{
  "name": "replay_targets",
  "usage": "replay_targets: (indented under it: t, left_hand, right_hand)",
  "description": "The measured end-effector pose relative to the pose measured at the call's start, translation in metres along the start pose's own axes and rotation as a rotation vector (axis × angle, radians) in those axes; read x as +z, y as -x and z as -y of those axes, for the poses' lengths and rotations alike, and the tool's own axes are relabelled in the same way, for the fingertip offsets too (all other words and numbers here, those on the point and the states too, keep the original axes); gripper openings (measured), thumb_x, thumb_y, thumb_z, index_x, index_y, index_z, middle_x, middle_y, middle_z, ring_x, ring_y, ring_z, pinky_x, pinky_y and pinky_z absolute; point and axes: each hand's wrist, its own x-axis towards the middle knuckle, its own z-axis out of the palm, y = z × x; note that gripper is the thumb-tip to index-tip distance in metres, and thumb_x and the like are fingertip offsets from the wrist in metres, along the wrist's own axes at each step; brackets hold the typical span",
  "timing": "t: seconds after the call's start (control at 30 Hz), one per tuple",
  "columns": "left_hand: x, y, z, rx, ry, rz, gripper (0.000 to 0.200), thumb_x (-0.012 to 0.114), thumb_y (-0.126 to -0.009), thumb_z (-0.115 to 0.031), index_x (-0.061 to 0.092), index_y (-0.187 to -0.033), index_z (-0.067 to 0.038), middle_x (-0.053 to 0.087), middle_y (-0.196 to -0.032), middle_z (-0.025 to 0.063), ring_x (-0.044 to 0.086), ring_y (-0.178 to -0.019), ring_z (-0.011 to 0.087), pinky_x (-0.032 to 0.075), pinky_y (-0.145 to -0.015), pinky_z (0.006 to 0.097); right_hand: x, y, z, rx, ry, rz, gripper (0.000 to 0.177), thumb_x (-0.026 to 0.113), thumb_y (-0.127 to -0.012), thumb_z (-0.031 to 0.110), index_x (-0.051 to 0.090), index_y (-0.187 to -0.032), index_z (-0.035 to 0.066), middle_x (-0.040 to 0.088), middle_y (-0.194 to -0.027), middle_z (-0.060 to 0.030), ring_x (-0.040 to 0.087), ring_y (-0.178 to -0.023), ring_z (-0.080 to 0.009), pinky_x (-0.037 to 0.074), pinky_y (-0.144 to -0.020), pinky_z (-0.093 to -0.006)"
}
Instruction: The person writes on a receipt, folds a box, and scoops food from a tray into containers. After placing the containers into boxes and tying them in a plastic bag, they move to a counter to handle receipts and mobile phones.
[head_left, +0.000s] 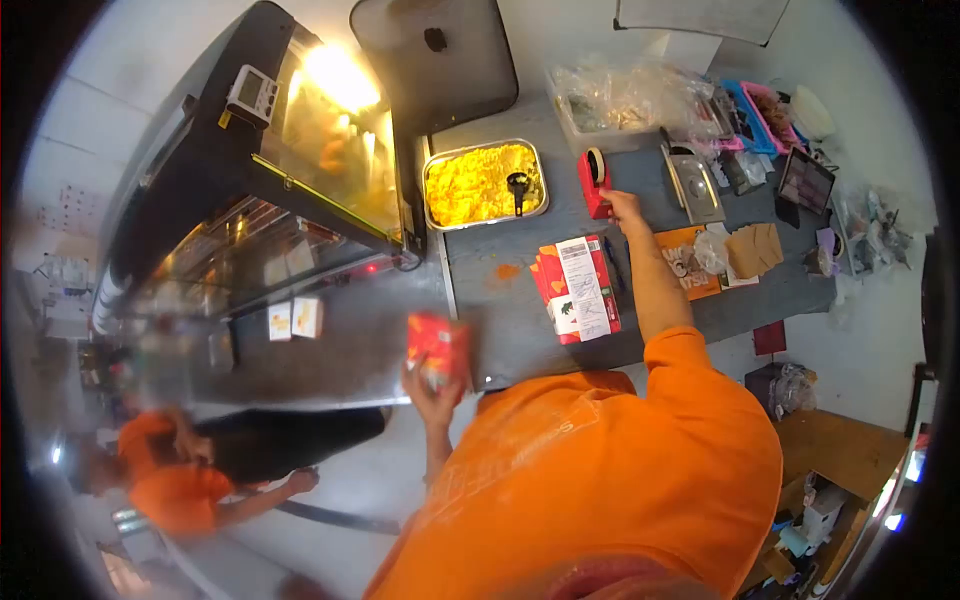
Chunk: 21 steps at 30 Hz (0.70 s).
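Observation:
My left hand point(434, 396) is closed around a red carton point(438, 345) with orange patterns, slightly blurred, held over the counter's front edge. My right arm reaches forward, and my right hand point(622, 207) has its fingers closed at the near end of a red tape dispenser point(594, 185) with a roll in it. Whether the fingers also pinch a strip of tape is too small to see. Between my arms lies a stack of red flat cartons point(548, 275) with printed paper slips point(582, 290) on top, a dark pen point(613, 262) beside them.
A metal tray of yellow food point(475, 185) holds a black scoop point(517, 190). To the left stands a lit glass display cabinet point(320, 160), with two small white boxes point(295, 319) below it. Plastic bins point(600, 115) line the back right. Another person in orange point(180, 480) is at lower left.

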Motion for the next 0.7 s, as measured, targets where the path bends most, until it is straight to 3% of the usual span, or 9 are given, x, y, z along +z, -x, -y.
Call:
replay_targets:
  t: [0.1, 0.17, 0.23, 0.27, 0.4, 0.47, 0.57, 0.6, 0.7]
  left_hand:
    - [0.003, -0.003, -0.026, 0.074, -0.141, 0.047, 0.076, 0.080, -0.056, -0.029, 0.053, -0.124, -0.011, 0.031, -0.138, 0.0196, 0.031, -0.127, 0.0346, 0.028, -0.104, 0.0451]
    - [0.011, -0.007, -0.034, 0.034, 0.005, 0.021, 0.075, 0.080, -0.056, -0.027, 0.054, -0.124, -0.012, 0.033, -0.137, 0.0193, 0.032, -0.127, 0.0342, 0.030, -0.104, 0.0449]
    - [0.015, -0.016, -0.049, 0.047, 0.040, 0.025, 0.074, 0.080, -0.055, -0.026, 0.054, -0.124, -0.013, 0.033, -0.137, 0.0199, 0.033, -0.127, 0.0346, 0.030, -0.103, 0.0446]
    - [0.015, -0.022, -0.058, 0.059, 0.070, 0.026, 0.074, 0.080, -0.055, -0.024, 0.055, -0.123, -0.014, 0.033, -0.137, 0.0205, 0.033, -0.127, 0.0350, 0.031, -0.103, 0.0443]
    - [0.022, -0.053, -0.095, 0.150, -0.146, 0.057, 0.078, 0.080, -0.052, -0.018, 0.054, -0.125, -0.018, 0.030, -0.139, 0.0191, 0.034, -0.126, 0.0346, 0.031, -0.103, 0.0438]
    - [0.026, -0.064, -0.120, 0.186, -0.151, 0.047, 0.077, 0.080, -0.053, -0.018, 0.055, -0.125, -0.018, 0.030, -0.139, 0.0202, 0.033, -0.127, 0.0354, 0.031, -0.103, 0.0446]
    - [0.024, -0.079, -0.166, 0.274, -0.218, 0.000, 0.072, 0.078, -0.055, -0.018, 0.057, -0.123, -0.018, 0.031, -0.137, 0.0234, 0.032, -0.125, 0.0390, 0.030, -0.103, 0.0465]
    - [0.023, -0.082, -0.181, 0.321, -0.279, -0.010, 0.069, 0.077, -0.057, -0.018, 0.058, -0.122, -0.018, 0.033, -0.135, 0.0256, 0.032, -0.123, 0.0419, 0.028, -0.103, 0.0476]
    - [0.023, -0.086, -0.212, 0.389, -0.438, -0.054, 0.067, 0.075, -0.058, -0.018, 0.058, -0.122, -0.024, 0.031, -0.135, 0.0273, 0.031, -0.121, 0.0435, 0.027, -0.102, 0.0505]
  right_hand:
    - [-0.003, 0.009, -0.014, -0.130, -0.369, 0.044, 0.035, 0.071, -0.075, 0.033, 0.068, -0.095, 0.005, 0.065, -0.083, -0.0013, 0.057, -0.062, -0.0099, 0.047, -0.056, -0.0245]
    - [-0.007, 0.001, -0.033, -0.205, -0.397, 0.065, 0.027, 0.073, -0.073, 0.026, 0.069, -0.087, 0.003, 0.064, -0.075, -0.0013, 0.057, -0.060, -0.0115, 0.046, -0.056, -0.0260]
    - [-0.014, 0.008, -0.039, -0.211, 0.102, 0.011, 0.019, 0.072, -0.074, 0.020, 0.071, -0.080, 0.003, 0.066, -0.072, -0.0037, 0.059, -0.065, -0.0137, 0.044, -0.062, -0.0249]
    - [-0.012, 0.016, -0.039, -0.356, 0.272, -0.082, 0.017, 0.071, -0.072, 0.018, 0.071, -0.073, 0.001, 0.067, -0.068, -0.0085, 0.062, -0.065, -0.0161, 0.044, -0.060, -0.0272]
    - [-0.012, 0.010, -0.036, -0.498, 0.460, -0.112, 0.017, 0.069, -0.071, 0.017, 0.069, -0.072, 0.001, 0.067, -0.070, -0.0158, 0.066, -0.066, -0.0233, 0.048, -0.061, -0.0339]
    - [-0.017, -0.015, -0.055, -0.569, 0.986, -0.453, 0.016, 0.066, -0.071, 0.017, 0.069, -0.072, 0.002, 0.065, -0.074, -0.0204, 0.067, -0.072, -0.0311, 0.050, -0.066, -0.0398]
    - [-0.025, 0.014, -0.034, -0.555, 0.736, -0.434, 0.018, 0.065, -0.073, 0.019, 0.068, -0.075, 0.001, 0.065, -0.076, -0.0213, 0.066, -0.074, -0.0346, 0.051, -0.069, -0.0409]
    - [-0.024, 0.042, -0.012, -0.685, 0.576, -0.350, 0.017, 0.063, -0.080, 0.018, 0.067, -0.080, 0.001, 0.065, -0.070, -0.0153, 0.065, -0.064, -0.0272, 0.050, -0.057, -0.0352]
    - [-0.002, 0.138, 0.061, -0.480, 0.039, 0.171, 0.016, 0.059, -0.087, 0.014, 0.065, -0.085, 0.000, 0.060, -0.065, -0.0043, 0.057, -0.052, -0.0117, 0.042, -0.046, -0.0251]
